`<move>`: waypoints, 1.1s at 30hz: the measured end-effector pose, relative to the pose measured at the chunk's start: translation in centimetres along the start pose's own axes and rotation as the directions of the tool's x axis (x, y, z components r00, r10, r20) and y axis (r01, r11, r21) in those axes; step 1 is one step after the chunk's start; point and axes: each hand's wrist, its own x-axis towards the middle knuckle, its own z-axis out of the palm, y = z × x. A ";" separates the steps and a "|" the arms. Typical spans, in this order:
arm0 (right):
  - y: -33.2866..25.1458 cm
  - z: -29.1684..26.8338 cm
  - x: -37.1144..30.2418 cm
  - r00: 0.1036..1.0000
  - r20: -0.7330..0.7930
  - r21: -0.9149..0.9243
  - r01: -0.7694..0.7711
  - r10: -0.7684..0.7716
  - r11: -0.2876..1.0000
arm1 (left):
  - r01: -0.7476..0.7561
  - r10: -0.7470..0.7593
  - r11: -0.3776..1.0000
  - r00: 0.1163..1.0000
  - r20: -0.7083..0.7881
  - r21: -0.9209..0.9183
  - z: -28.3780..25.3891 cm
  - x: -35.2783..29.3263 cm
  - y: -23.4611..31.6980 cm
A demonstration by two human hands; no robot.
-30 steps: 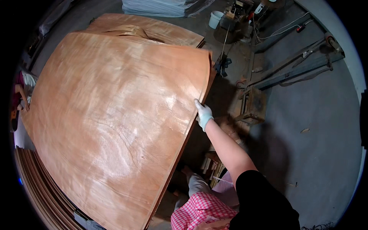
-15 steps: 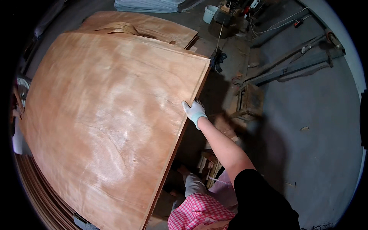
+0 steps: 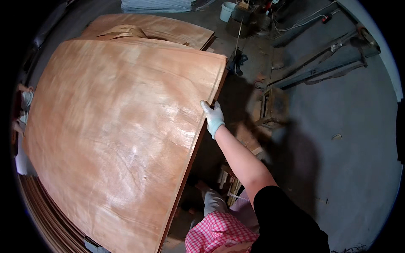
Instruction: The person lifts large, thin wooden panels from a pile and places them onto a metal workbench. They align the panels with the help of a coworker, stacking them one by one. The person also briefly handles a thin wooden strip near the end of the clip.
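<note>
A large reddish-brown wood panel [image 3: 114, 122], like a sheet of plywood with a smooth, shiny face, fills the left and middle of the view. My right hand [image 3: 214, 114], in a white glove with a pale green cuff, grips its right edge. The thumb lies on the top face while the fingers go over the side and are partly hidden. I do not see my left hand. Behind the panel lies another wood stack [image 3: 177, 28], with a loose curled strip of veneer [image 3: 122, 30] on it.
At the far left edge a co-worker's gloved hand [image 3: 27, 100] is by the panel. Stacked thin sheets [image 3: 50, 215] stand at lower left. A white bucket [image 3: 228, 12] and a wooden stool-like block [image 3: 276, 105] are on the floor, and a metal frame [image 3: 325, 63] lies at right.
The panel's far right corner has shifted slightly left and toward the top of the view. My right hand stays on its edge, a little higher. The co-worker at left shows more.
</note>
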 end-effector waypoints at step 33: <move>4.6 -3.3 2.4 0.947 -0.155 -0.274 0.233 -0.282 0.933 | 0.014 -0.018 0.989 1.000 -0.026 -0.149 -1.2 -1.7 -0.9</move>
